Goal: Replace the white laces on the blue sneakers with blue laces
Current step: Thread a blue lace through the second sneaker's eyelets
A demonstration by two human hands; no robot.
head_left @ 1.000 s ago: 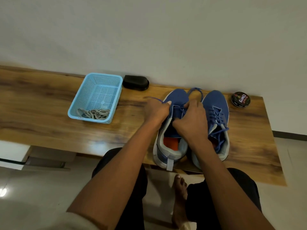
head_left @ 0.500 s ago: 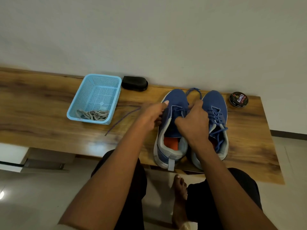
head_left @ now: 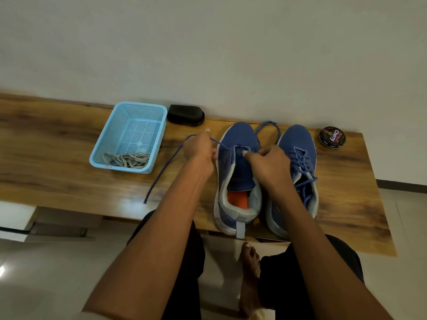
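1. Nearest the camera, a bare foot [head_left: 250, 269] rested on the pale tiled floor [head_left: 41, 269] between the person's dark-clothed knees
2. Two blue sneakers stood side by side on the wooden bench [head_left: 57, 176], heels toward the person and toes toward the wall
3. The left sneaker [head_left: 235, 181] gaped open at the tongue, its orange insole showing, with only the eyelets nearest the toe threaded
4. The right sneaker [head_left: 300, 162] was laced up its front with a blue lace, the ends hanging loose near its collar
5. The right hand [head_left: 268, 167] sat over the left sneaker's tongue, thumb and forefinger pinched at the top eyelets; it seemed to grip the lace there, though the fingers hid the contact
6. The left hand [head_left: 201, 153], just left of that shoe, was closed around the blue lace [head_left: 161, 172], pulling it taut from the eyelets
7. The free end of the lace trailed from the fist down across the bench toward its near edge
8. Farther left, a light blue basket [head_left: 129, 137] held the white laces [head_left: 129, 160] piled against its near wall
9. Behind the basket, by the wall [head_left: 208, 54], lay a black brush [head_left: 186, 115]
10. A second loop of the lace curved between the two toes
11. At the far right sat a round polish tin [head_left: 332, 137]
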